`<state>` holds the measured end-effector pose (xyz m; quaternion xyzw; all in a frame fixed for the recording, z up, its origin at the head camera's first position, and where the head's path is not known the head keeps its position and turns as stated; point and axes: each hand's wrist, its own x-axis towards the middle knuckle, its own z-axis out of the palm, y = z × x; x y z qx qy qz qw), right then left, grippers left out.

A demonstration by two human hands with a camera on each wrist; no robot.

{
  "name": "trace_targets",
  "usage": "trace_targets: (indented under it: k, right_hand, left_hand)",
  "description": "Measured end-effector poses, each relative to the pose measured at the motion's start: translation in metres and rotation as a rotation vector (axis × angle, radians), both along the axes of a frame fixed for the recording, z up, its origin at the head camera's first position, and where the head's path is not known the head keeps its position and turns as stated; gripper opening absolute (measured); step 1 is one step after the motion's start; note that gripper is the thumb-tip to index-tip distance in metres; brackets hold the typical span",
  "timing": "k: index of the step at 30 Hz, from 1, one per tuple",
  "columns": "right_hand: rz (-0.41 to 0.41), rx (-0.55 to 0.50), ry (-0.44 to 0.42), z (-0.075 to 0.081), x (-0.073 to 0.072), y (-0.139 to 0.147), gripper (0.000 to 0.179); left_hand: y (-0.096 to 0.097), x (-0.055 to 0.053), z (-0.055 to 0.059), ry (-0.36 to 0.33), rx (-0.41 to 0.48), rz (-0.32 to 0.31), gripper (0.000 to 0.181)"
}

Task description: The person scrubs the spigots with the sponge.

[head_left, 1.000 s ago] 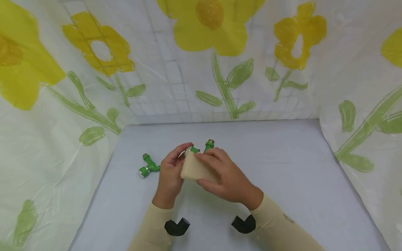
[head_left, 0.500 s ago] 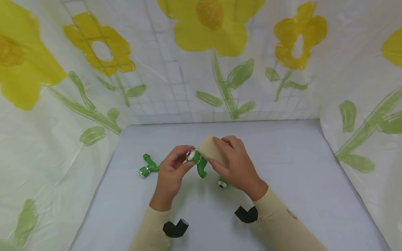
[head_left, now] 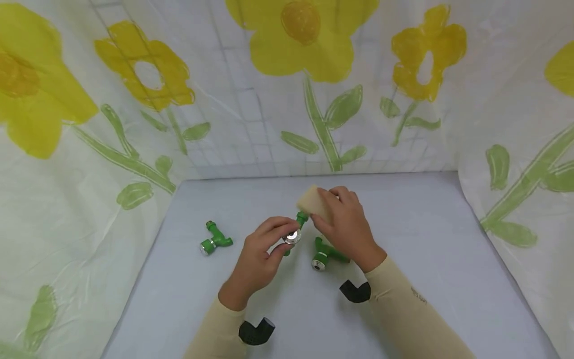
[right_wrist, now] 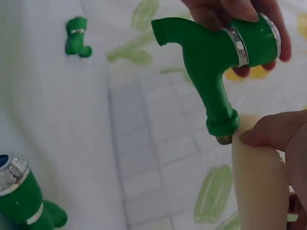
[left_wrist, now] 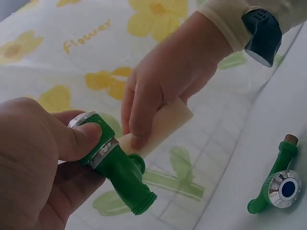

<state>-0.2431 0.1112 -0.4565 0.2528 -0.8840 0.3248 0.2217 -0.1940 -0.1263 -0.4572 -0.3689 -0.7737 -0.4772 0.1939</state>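
My left hand (head_left: 264,254) grips a green faucet (right_wrist: 206,67) by its knob, which has a silver band and cap. The faucet is raised off the table, its spout and threaded inlet sticking out past the fingers. In my right hand (head_left: 347,222) is a cream sponge (right_wrist: 259,177), pinched between thumb and fingers. One end of the sponge meets the inlet end of the faucet in the right wrist view. Below the right hand, a second green faucet (head_left: 325,254) lies on the table, partly covered by that hand in the head view.
A third green faucet (head_left: 215,239) lies on the table left of my left hand. The pale table (head_left: 417,224) ends at a white curtain (head_left: 251,124) painted with yellow flowers. Black angled pieces (head_left: 257,331) sit on both sleeves.
The sponge has moved off the faucet's knob and up to its inlet end. My left hand has turned the faucet and shifted right, uncovering the left faucet; the faucet under my right hand shows more.
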Motion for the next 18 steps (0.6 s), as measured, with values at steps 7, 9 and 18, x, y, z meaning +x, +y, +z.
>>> trace_targets:
  k: [7, 9, 18]
  right_hand:
    - [0.085, -0.098, -0.071, -0.007, 0.013, -0.007, 0.059]
    - [0.04, -0.128, -0.086, -0.007, 0.012, -0.007, 0.059]
    - [0.07, -0.311, -0.204, -0.015, 0.037, -0.024, 0.063]
  left_hand:
    - [0.001, -0.001, 0.0, 0.109, -0.116, 0.021, 0.05]
    - [0.003, -0.002, -0.001, 0.115, -0.124, 0.021, 0.05]
    - [0.006, -0.005, -0.014, -0.074, 0.206, 0.131, 0.052]
